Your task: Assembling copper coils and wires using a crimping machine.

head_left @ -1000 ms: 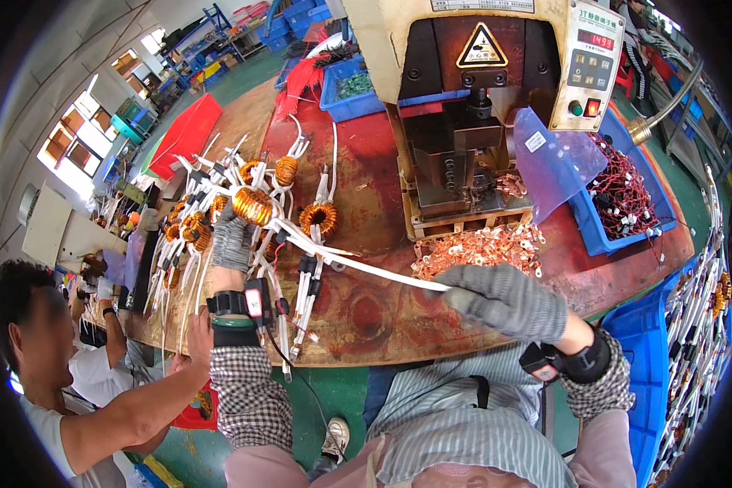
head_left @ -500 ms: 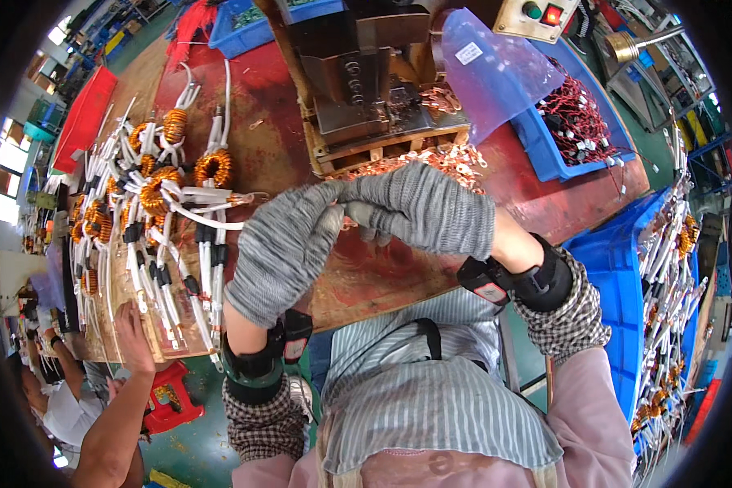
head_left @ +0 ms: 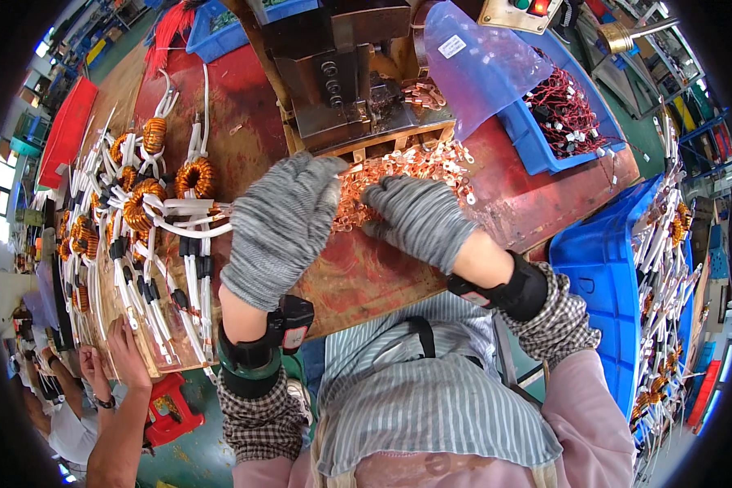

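Observation:
My left hand point(head_left: 281, 232), in a grey knitted glove, is closed at the front edge of the press. A white cable point(head_left: 193, 233) from an orange-wound ring coil point(head_left: 144, 203) runs in under that hand; the fingers hide its end. My right hand point(head_left: 421, 220), gloved alike, has its curled fingers at the near side of a heap of copper cable lugs point(head_left: 423, 167). Whatever its fingertips pinch is hidden. Just behind both hands stands a dark metal press point(head_left: 325, 93) on a wooden base.
More coils with white leads point(head_left: 81, 232) crowd the table's left side. A blue bin point(head_left: 561, 159) of red wires stands at the back right, partly under a plastic bag point(head_left: 476, 65). A large blue crate point(head_left: 598, 276) is at my right. A co-worker's hand point(head_left: 126, 350) rests at the left edge.
My hands were together over the table; they have parted. The right hand has moved down to the lugs' near side, and the left has stayed closed near the press. The whole view has shifted slightly.

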A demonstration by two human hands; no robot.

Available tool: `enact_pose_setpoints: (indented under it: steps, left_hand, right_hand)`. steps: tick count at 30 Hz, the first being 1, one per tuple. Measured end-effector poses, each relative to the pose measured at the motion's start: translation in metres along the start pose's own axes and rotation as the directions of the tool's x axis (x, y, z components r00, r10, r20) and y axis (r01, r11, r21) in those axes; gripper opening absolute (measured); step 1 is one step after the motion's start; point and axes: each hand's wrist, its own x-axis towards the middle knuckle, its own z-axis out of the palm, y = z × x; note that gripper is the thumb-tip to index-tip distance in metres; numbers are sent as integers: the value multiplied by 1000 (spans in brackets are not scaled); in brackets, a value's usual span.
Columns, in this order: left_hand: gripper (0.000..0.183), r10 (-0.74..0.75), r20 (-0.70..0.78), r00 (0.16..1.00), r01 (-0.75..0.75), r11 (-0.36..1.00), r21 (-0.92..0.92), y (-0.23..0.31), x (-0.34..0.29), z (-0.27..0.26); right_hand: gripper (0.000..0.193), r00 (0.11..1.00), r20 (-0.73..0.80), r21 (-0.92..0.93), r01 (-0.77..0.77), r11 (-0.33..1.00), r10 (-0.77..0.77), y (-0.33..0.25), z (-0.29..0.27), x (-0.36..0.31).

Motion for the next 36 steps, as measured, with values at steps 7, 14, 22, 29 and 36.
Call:
enact_pose_setpoints:
  steps: [7, 14, 22, 29, 36]
  left_hand:
    - [21, 123, 20, 992, -124, 968, 219, 4, 11, 13]
    - [37, 32, -76, 997, -40, 994, -100, 2, 9, 8]
    - [18, -129, -34, 991, 114, 951, -289, -9, -10, -3]
    - [18, -9, -98, 995, -15, 971, -239, -3, -12, -14]
    - [16, -15, -134, 991, -21, 966, -259, -3, -14, -14]
  right_hand:
    - [21, 1000, -12, -45, 13, 999, -13, -3, 11, 5]
    - [24, 985, 28, 660, -147, 737, 172, 16, -9, -3]
    - [41, 939, 289, 934, -319, 160, 188, 21, -41, -7]
    - [24, 944, 251, 936, -293, 194, 215, 19, -47, 7]
    - [24, 956, 280, 950, -289, 118, 86, 16, -45, 23]
